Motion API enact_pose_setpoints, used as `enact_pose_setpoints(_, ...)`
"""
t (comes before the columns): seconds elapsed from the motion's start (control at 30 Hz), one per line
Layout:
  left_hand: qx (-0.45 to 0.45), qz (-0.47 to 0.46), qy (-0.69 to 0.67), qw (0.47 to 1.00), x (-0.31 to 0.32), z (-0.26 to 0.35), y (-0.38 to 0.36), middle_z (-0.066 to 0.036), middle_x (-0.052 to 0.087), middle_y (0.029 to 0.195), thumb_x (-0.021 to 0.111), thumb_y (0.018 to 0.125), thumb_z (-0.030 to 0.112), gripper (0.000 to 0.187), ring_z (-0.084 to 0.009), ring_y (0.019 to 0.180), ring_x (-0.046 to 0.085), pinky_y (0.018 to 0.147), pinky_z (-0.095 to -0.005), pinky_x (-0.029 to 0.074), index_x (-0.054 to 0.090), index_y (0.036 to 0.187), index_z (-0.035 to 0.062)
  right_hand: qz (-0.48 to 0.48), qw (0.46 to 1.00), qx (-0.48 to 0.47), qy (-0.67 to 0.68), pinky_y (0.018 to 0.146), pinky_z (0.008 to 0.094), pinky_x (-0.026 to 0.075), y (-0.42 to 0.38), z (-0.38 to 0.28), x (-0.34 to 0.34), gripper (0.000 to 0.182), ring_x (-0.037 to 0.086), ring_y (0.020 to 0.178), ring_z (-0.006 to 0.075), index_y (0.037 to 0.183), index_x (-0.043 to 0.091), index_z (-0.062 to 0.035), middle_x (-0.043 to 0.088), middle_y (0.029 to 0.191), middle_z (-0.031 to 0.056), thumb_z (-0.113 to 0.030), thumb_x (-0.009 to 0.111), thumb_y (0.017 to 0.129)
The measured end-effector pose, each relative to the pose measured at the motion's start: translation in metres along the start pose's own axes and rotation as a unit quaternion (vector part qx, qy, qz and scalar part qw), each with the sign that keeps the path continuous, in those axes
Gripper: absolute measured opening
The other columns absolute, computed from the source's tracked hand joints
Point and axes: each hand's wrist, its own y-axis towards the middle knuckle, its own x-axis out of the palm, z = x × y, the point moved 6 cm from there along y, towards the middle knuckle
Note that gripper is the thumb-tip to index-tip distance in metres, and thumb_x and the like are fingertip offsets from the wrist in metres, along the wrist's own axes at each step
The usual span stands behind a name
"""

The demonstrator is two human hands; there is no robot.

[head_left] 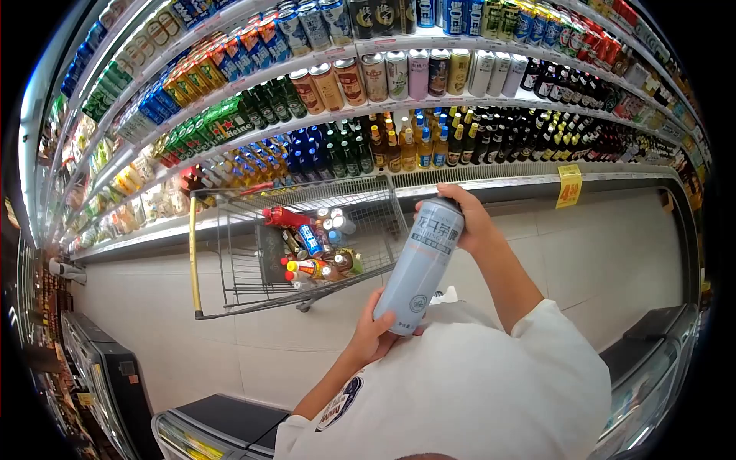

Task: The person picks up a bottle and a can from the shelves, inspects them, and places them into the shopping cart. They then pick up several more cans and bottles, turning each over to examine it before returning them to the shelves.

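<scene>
A large pale blue-grey can (420, 268) is tilted in front of my chest, its printed label facing up. My right hand (462, 218) grips its dark upper end. Around the lower end, the fingers of my left hand (373, 328) are wrapped. Just left of the can stands a wire shopping cart (230, 261) with a yellow handle bar. Inside the cart lie a red bottle (284, 218), a blue can (310, 240) and several other bottles and cans.
Curved shelves (345, 50) of cans and bottles span the view ahead. A yellow price tag (569, 185) hangs from the lowest shelf edge. Low display cases (222, 422) stand behind at the lower left and lower right. Light floor tiles (192, 345) show around the cart.
</scene>
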Motion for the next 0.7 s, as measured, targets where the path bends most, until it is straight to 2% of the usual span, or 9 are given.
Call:
enact_pose_setpoints(0.07, -0.017, -0.025, -0.021, 0.999, 0.014, -0.011, 0.009, -0.021, 0.043, 0.136, 0.076, 0.083, 0.038, 0.086, -0.0360, 0.122, 0.053, 0.093, -0.0497, 0.053, 0.021, 0.143, 0.0087, 0.020, 0.999, 0.000, 0.025, 0.073, 0.0419, 0.059, -0.008, -0.010, -0.025, 0.033, 0.070, 0.076, 0.0274, 0.094, 0.062, -0.0004, 0.070, 0.088, 0.0183, -0.033, 0.065, 0.088)
enact_pose_setpoints(0.17, -0.030, -0.046, 0.039, 0.998, 0.030, -0.028, 0.029, -0.022, 0.044, 0.137, 0.077, 0.082, 0.035, 0.092, -0.0367, 0.121, 0.055, 0.093, -0.0474, 0.054, 0.018, 0.147, 0.0083, 0.030, 0.997, 0.008, 0.071, 0.076, 0.0470, 0.059, -0.010, -0.020, -0.072, 0.031, 0.070, 0.079, 0.0304, 0.088, 0.059, -0.0030, 0.069, 0.087, 0.0209, -0.033, 0.063, 0.087)
enact_pose_setpoints(0.27, -0.036, -0.056, 0.065, 0.996, 0.054, -0.043, 0.049, -0.021, 0.045, 0.137, 0.079, 0.081, 0.032, 0.098, -0.0359, 0.117, 0.059, 0.091, -0.0459, 0.055, 0.014, 0.151, 0.0072, 0.054, 0.993, 0.011, 0.101, 0.075, 0.0459, 0.058, -0.019, -0.026, -0.125, 0.029, 0.069, 0.077, 0.0297, 0.084, 0.061, -0.0043, 0.069, 0.086, 0.0196, -0.033, 0.063, 0.087)
enact_pose_setpoints(0.37, -0.040, -0.027, 0.087, 0.995, 0.066, -0.066, 0.073, -0.021, 0.044, 0.138, 0.079, 0.082, 0.031, 0.101, -0.0350, 0.112, 0.061, 0.087, -0.0440, 0.057, 0.012, 0.153, 0.0061, 0.093, 0.984, 0.005, 0.149, 0.073, 0.0459, 0.058, -0.036, -0.033, -0.167, 0.028, 0.068, 0.074, 0.0292, 0.083, 0.062, -0.0065, 0.068, 0.083, 0.0177, -0.035, 0.064, 0.086)
enact_pose_setpoints(0.6, -0.131, 0.003, 0.088, 0.987, 0.092, -0.091, 0.100, -0.020, 0.048, 0.133, 0.079, 0.081, 0.038, 0.100, -0.0342, 0.102, 0.066, 0.080, -0.0413, 0.059, 0.015, 0.151, 0.0062, 0.122, 0.971, 0.027, 0.204, 0.075, 0.0491, 0.058, -0.054, -0.034, -0.233, 0.036, 0.068, 0.074, 0.0331, 0.087, 0.060, 0.0013, 0.067, 0.084, 0.0219, -0.035, 0.060, 0.088)
enact_pose_setpoints(0.7, -0.168, 0.007, 0.090, 0.982, 0.090, -0.095, 0.109, -0.020, 0.052, 0.129, 0.079, 0.079, 0.043, 0.101, -0.0348, 0.100, 0.067, 0.080, -0.0418, 0.059, 0.017, 0.150, 0.0081, 0.159, 0.968, 0.002, 0.195, 0.075, 0.0463, 0.058, -0.060, -0.043, -0.235, 0.037, 0.068, 0.076, 0.0321, 0.084, 0.061, 0.0014, 0.068, 0.084, 0.0211, -0.035, 0.057, 0.089)
